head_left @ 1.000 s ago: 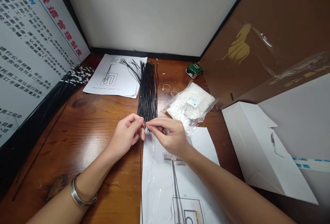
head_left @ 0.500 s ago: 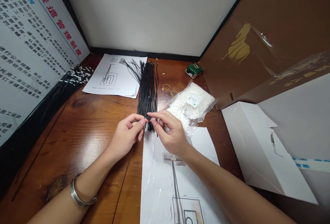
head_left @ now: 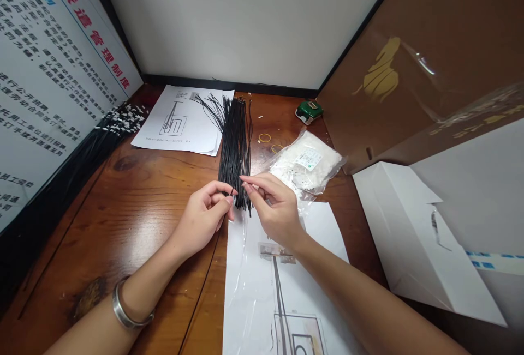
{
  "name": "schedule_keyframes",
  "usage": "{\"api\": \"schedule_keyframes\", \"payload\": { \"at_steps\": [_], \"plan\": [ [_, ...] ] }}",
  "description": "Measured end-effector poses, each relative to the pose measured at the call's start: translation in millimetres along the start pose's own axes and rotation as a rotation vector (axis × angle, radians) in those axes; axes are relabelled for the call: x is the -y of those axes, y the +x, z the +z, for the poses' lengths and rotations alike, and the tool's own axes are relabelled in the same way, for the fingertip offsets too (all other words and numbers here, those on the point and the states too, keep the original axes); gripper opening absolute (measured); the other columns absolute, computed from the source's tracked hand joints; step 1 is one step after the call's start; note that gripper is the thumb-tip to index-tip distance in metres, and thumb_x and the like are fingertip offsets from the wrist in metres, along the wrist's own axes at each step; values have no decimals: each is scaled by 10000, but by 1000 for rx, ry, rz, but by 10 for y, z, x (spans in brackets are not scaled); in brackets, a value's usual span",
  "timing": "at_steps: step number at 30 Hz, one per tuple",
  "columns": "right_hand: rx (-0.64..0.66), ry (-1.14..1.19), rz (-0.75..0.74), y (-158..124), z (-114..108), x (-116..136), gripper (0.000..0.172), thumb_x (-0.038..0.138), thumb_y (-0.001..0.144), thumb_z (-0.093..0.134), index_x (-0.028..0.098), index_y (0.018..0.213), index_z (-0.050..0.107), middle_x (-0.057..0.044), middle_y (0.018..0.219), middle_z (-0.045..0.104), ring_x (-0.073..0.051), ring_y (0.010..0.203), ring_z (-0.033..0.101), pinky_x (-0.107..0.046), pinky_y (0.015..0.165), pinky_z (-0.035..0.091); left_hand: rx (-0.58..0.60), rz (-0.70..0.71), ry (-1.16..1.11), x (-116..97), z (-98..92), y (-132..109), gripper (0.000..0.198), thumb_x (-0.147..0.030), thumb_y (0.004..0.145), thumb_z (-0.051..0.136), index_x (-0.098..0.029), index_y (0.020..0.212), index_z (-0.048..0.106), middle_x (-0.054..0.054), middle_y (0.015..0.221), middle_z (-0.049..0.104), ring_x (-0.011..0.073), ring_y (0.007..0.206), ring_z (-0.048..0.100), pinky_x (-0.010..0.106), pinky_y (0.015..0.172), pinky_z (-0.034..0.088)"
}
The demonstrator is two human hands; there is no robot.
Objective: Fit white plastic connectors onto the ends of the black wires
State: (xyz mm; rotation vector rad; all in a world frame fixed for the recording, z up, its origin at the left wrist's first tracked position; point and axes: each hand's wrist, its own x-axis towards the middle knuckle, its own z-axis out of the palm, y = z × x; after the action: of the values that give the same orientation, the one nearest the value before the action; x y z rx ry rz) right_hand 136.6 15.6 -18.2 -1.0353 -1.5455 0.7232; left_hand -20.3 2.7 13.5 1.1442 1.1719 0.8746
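At the middle of the tabletop (head_left: 135,208), the left hand (head_left: 203,217) and the right hand (head_left: 277,212) pinch the near ends of the black wires (head_left: 235,142).

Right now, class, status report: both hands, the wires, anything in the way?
Left hand pinching near end of black wire bundle. Right hand fingertips at same ends, grip unclear. Bundle flat on table. Bag of white parts beside right hand, not blocking.
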Motion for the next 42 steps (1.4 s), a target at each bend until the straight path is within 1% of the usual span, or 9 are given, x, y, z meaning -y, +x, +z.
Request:
{"api": "schedule_keyframes", "payload": {
  "at_steps": [3, 6, 10, 14, 19, 23, 25, 31, 42],
  "plan": [
    [-15, 6, 49, -11, -1, -8, 195, 176, 851, 584, 209, 1017, 682, -13, 806, 615, -76, 491, 433, -270, 505, 428, 12, 16, 50, -11, 8, -17, 162, -320, 810, 574, -161, 807, 542, -27, 586, 591, 65, 433, 377, 210, 426, 265],
    [-2, 0, 23, -10, -8, 6, 171, 159, 841, 583, 199, 972, 685, -4, 759, 603, -84, 502, 453, -280, 531, 437, 15, 32, 85, -12, 14, -27, 183, -333, 821, 569, -164, 756, 544, -21, 600, 589, 71, 446, 388, 218, 443, 280],
    [12, -14, -5, 6, -19, 39, 124, 145, 833, 585, 199, 870, 691, -17, 763, 618, -90, 513, 454, -273, 505, 414, 12, 42, 98, -8, 24, -29, 183, -337, 819, 569, -168, 751, 546, -20, 597, 586, 78, 447, 387, 223, 451, 286],
    [12, 4, 7, 10, -21, 41, 138, 148, 837, 585, 203, 885, 702, -34, 844, 635, -78, 499, 438, -268, 484, 400, 14, 45, 101, -3, 25, -26, 191, -329, 827, 540, -171, 720, 529, -18, 599, 586, 80, 451, 395, 222, 452, 291],
    [6, 4, 31, 11, -15, 25, 144, 162, 843, 578, 201, 907, 702, -30, 826, 619, -80, 504, 433, -265, 479, 396, 0, 28, 81, 4, 28, -15, 189, -341, 830, 554, -168, 756, 550, -33, 583, 564, 76, 442, 379, 221, 450, 286],
    [-14, 9, 91, 3, -3, 17, 112, 187, 824, 610, 196, 917, 672, 55, 564, 485, -91, 469, 414, -274, 516, 424, -21, 21, 67, 9, 33, -17, 203, -329, 820, 571, -157, 924, 602, -49, 556, 553, 80, 427, 366, 226, 453, 285],
    [-10, 5, 113, -1, 1, 19, 68, 202, 819, 622, 192, 871, 663, 77, 495, 411, -95, 457, 398, -264, 491, 399, -17, 19, 64, 16, 31, -20, 205, -322, 815, 575, -158, 935, 600, -48, 554, 559, 81, 426, 369, 226, 454, 286],
    [16, -6, 47, 7, -3, 44, 70, 190, 829, 604, 197, 800, 668, -12, 742, 636, -83, 491, 437, -263, 469, 376, -15, 22, 87, 26, 31, -26, 171, -335, 820, 566, -165, 799, 565, -18, 620, 607, 74, 434, 385, 225, 448, 287],
    [10, 29, 81, 4, 14, 28, 66, 198, 830, 622, 191, 818, 687, -22, 768, 657, -87, 512, 479, -262, 464, 385, -4, 28, 108, 24, 33, -21, 185, -328, 843, 549, -160, 766, 564, -8, 659, 604, 71, 451, 386, 227, 452, 289]
  ]
}}
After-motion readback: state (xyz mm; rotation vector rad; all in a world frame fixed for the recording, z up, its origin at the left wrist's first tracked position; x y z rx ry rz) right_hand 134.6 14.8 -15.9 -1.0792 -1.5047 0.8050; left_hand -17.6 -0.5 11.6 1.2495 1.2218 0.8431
